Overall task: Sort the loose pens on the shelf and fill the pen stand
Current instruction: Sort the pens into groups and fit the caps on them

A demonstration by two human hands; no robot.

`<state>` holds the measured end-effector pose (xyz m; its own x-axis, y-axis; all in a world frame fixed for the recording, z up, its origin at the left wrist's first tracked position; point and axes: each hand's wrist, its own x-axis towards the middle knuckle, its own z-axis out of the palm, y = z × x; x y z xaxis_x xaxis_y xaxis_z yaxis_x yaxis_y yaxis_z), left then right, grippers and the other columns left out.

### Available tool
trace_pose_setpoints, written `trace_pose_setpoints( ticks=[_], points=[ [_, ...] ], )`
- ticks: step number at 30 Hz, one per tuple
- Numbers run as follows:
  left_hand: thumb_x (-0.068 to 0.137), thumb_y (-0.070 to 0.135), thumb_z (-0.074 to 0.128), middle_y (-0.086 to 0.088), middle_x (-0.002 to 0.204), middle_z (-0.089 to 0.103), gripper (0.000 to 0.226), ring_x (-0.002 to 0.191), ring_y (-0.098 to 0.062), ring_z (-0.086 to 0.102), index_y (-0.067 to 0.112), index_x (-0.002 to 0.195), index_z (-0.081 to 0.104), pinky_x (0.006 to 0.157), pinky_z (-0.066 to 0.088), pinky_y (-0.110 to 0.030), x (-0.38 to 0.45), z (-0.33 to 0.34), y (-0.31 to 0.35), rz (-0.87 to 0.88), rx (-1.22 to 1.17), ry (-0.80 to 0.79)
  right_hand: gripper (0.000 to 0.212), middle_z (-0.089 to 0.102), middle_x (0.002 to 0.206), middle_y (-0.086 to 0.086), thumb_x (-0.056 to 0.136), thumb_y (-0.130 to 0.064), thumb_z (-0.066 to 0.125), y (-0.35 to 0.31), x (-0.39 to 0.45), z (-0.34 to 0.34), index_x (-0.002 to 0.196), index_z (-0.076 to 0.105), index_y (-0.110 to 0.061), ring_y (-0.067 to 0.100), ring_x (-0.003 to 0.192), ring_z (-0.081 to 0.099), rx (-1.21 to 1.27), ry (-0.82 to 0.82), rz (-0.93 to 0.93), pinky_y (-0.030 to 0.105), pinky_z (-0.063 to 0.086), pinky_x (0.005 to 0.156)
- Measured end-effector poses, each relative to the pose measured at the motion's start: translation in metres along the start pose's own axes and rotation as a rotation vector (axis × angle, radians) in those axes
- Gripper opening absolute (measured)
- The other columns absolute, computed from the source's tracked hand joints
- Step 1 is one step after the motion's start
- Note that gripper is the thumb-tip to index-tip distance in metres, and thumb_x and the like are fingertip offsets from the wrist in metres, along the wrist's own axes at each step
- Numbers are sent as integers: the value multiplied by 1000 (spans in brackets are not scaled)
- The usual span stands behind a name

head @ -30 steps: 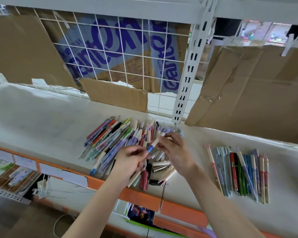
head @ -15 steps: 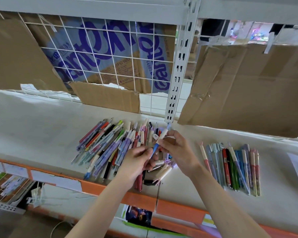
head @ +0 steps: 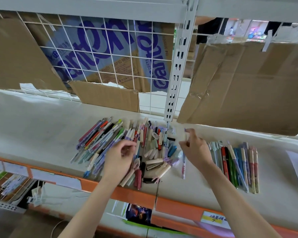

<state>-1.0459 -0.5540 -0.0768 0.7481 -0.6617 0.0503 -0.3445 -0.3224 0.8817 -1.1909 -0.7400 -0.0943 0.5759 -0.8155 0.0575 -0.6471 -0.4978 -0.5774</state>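
A person's two bare hands work above a white shelf [head: 33,127] strewn with pens. The left hand [head: 118,160] hovers over the near edge of the big pile [head: 127,145], fingers loosely curled and holding nothing that can be made out. The right hand [head: 194,150] is lifted just right of the pile, its thumb and fingers pinched on a small pale piece [head: 186,136] that is blurred; whether it is a cap or a short pen cannot be told. A white pen [head: 183,166] with a blue end and pink print hangs or lies directly beneath that hand, nearly upright in the frame; whether the hand also holds it is unclear.

The pile spreads from fanned, roughly parallel pens on the left to a jumble of caps and short barrels at the centre. Well to the right, a second group [head: 237,165] lies in a tidy row. Torn cardboard [head: 108,98] leans against the wire grid [head: 110,48] behind the shelf. An orange strip [head: 127,193] edges its front.
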Motion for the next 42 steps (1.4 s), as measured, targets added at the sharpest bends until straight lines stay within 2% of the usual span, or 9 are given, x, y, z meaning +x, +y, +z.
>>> trace_pose_setpoints(
  ticks=[4,7,12,17,27,30,35,39,42],
  points=[
    [89,6,59,6,87,62,13,74,-1,54,17,92,63,60,38,-9,12,-12,-7,42,126,202,34,64,105,11,97,-23,41,17,-5,2,130,42,-17,27,87,61,-290,-1,14,28,39,60],
    [88,4,58,3,89,60,11,73,0,52,13,93,64,59,37,-8,17,-17,-14,63,211,199,34,61,111,10,96,-20,42,24,-8,0,130,45,-17,28,96,58,-319,25,-20,29,35,65],
    [86,7,60,-1,98,60,13,82,-11,53,19,91,62,71,36,-19,18,-16,-27,71,348,134,32,50,109,17,85,-6,49,19,-4,0,117,47,-6,33,92,54,-297,64,24,31,37,65],
    [88,24,60,2,100,53,7,93,-16,50,22,94,57,70,38,-25,20,-15,-34,70,474,82,21,52,105,12,92,-7,49,-21,3,15,111,57,-5,24,77,56,-119,29,-172,32,48,64],
    [89,33,56,-2,101,53,18,93,-21,53,15,94,55,76,47,-33,23,-5,-24,89,597,97,26,54,109,8,93,-31,45,-77,53,53,93,59,-9,24,111,46,-250,-145,-115,36,41,94],
    [91,30,53,-2,101,53,18,91,-20,53,13,91,57,76,46,-31,22,-6,-24,100,605,99,38,58,93,5,91,-39,46,-87,56,51,62,42,-16,22,103,52,-383,-216,-55,37,43,93],
    [88,22,54,0,92,51,12,82,-19,51,12,81,53,71,44,-29,23,-6,-28,126,566,87,26,48,63,-2,84,-26,49,-99,58,43,61,43,-15,20,71,52,-443,-346,-1,31,43,81],
    [91,19,53,1,74,52,14,64,-17,50,11,79,50,54,35,-21,20,-10,-28,136,449,72,22,44,56,0,80,-18,51,-93,56,37,60,44,-12,16,52,41,-45,-324,87,23,32,52],
    [95,20,50,1,69,56,12,60,-11,54,9,89,49,50,38,-19,14,-12,-25,117,276,-19,14,58,64,4,86,-16,58,-82,46,31,74,59,-7,21,63,48,686,-240,196,30,37,59]
  ],
)
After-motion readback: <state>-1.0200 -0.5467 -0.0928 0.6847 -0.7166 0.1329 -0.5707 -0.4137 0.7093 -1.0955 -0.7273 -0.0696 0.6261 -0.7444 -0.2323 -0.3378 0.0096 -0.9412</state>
